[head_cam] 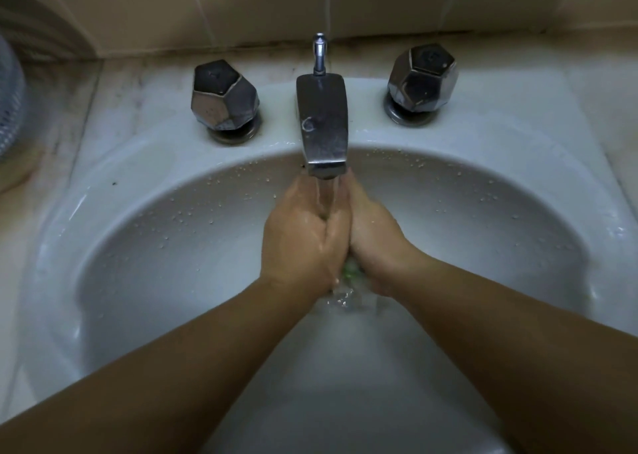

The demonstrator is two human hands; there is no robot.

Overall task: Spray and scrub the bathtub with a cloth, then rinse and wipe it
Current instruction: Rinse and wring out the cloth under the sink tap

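A small green thing, most likely the wrung-up cloth though too little shows to be sure, is squeezed between the left hand and the right hand, which are pressed together side by side with fingers curled inward around it. Only a sliver of green is seen at the six o'clock edge of the joined hands, where water spills out below. The hands are held directly under the spout, at its six o'clock, so that the running stream falls into the seam between them; this placement is judged to be for rinsing or wetting the cloth. The work is carried out over a white washbasin, not the bathtub, which is nowhere in view. Two faceted chrome knobs stand on the basin ledge: one at the spout's nine o'clock, the other at its three o'clock, both well apart from the hands. A drain-stopper rod rises at the spout's twelve o'clock. Droplets are scattered along the bowl's far wall. The tiled wall lies behind. The step is judged to be cloth rinsing, with wiping of the tub presumably remaining.
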